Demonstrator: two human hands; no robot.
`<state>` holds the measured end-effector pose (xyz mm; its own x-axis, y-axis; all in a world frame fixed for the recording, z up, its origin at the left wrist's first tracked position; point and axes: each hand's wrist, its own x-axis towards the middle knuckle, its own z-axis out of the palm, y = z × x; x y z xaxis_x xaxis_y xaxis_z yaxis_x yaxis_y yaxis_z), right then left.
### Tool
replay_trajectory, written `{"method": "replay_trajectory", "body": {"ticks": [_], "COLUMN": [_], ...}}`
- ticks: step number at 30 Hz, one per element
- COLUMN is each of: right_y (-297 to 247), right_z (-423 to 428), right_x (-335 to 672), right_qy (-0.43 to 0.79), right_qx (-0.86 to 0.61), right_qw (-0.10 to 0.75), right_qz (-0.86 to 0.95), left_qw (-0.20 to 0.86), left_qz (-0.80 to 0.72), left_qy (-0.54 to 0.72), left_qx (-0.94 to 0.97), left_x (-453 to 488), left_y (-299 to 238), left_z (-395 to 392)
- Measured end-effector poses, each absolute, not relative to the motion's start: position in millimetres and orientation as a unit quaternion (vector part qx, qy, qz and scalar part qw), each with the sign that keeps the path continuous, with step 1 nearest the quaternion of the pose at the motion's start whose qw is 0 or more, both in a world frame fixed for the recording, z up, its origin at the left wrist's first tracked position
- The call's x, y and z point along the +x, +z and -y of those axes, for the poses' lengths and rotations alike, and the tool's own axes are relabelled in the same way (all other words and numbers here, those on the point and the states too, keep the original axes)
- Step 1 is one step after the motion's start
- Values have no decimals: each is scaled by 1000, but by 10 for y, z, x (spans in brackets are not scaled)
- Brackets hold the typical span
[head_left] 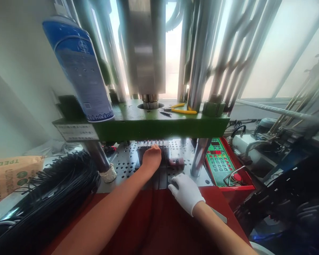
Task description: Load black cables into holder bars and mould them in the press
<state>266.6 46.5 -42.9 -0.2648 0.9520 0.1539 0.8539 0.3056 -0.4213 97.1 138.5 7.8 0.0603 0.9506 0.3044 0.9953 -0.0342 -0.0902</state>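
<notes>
My bare left hand reaches under the green press platen and rests on the dark mould block, where a row of cable ends lies. Its fingers point away and are hidden from me. My right hand, in a white glove, lies on the near edge of the perforated metal plate, fingers curled over a dark part that I cannot make out. Black cables run from the mould back toward me between both arms.
A big bundle of black cables lies at left beside a brown paper sack. A blue spray can and yellow-handled pliers sit on the platen. A green control panel with a red button stands at right. Steel columns flank the mould.
</notes>
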Motion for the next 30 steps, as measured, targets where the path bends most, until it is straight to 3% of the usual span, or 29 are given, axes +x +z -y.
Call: {"method": "replay_trajectory", "body": {"ticks": [30], "right_y": [-481], "right_z": [-462], "right_x": [2683], "right_qy": [137], "right_qx": [-570], "right_qw": [181], "right_qz": [790], "left_qw": [125], "left_qz": [691], "left_qy": [-67], "left_qx": [-708], "left_x": [534], "left_y": [64], "left_z": [-1380]}}
